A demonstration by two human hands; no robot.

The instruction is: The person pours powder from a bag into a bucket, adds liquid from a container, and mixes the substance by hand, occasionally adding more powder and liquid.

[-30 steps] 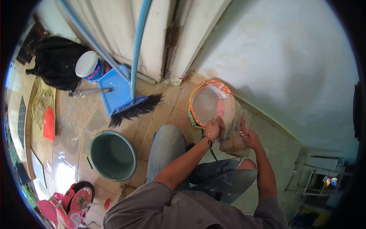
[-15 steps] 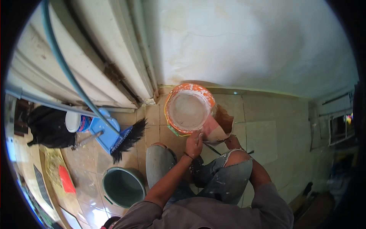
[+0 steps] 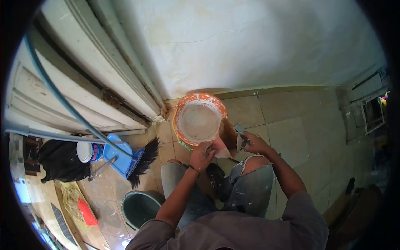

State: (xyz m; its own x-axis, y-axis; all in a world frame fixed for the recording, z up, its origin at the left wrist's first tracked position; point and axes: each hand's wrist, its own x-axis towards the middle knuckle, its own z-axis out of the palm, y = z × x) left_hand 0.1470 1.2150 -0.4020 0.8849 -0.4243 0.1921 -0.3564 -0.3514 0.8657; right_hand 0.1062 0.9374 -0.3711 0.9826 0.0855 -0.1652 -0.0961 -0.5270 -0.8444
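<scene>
An orange bucket point(image 3: 222, 105) splashed with white stands on the tiles by the wall, with a greyish-white powder or paste point(image 3: 200, 121) inside. At its lower right edge is a brown and pink paper bag point(image 3: 228, 135), its mouth open. My left hand point(image 3: 203, 156) pinches the bag's pink lower corner, close to the bucket's rim. To the right of the bag, my right hand point(image 3: 253, 143) is closed around a small grey flat-bladed tool point(image 3: 239, 128), its blade beside the bag's opening.
At the left, a blue dustpan point(image 3: 118, 156) and a black-bristled broom point(image 3: 144, 161) lie near a white paint tub point(image 3: 84, 151) and a black cloth point(image 3: 62, 160). A dark green bucket point(image 3: 141, 210) stands left of my knees. The wall point(image 3: 250, 50) rises ahead.
My right hand has moved from the bag's underside to its right, and the grey tool now shows in it. My left hand stays at the bag. The whole view has shifted slightly.
</scene>
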